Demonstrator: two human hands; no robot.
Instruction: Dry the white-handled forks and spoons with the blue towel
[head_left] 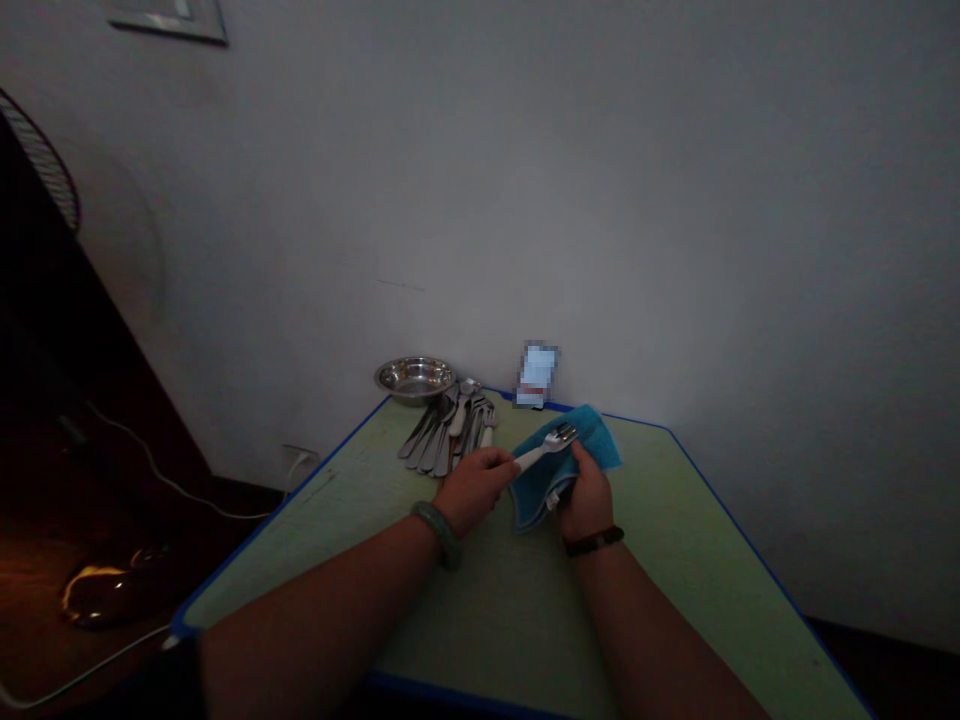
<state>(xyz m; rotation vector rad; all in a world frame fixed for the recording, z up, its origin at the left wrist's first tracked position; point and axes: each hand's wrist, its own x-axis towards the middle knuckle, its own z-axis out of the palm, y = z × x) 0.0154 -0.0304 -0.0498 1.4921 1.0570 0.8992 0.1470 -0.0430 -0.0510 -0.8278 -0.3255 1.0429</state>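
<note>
1. A metal bowl [415, 380] stands at the far left corner of the green table [675, 560].
2. Just beside it lies a pile of cutlery [431, 445], loose and probably slippery.
3. The left hand [472, 490] is closed, pinching the white-handled fork by its handle end.
4. The white-handled fork [532, 458] is above the table, its tines over the cloth. It should be light and stiff, hardly fragile; the handle seems the best hold, the metal head smoother.
5. The blue cloth [598, 440] looks soft and limp, easily gripped anywhere.
6. The right hand [589, 500] is partly curled, gripping this cloth, thumb near the tines; I cannot tell whether they touch.
</note>
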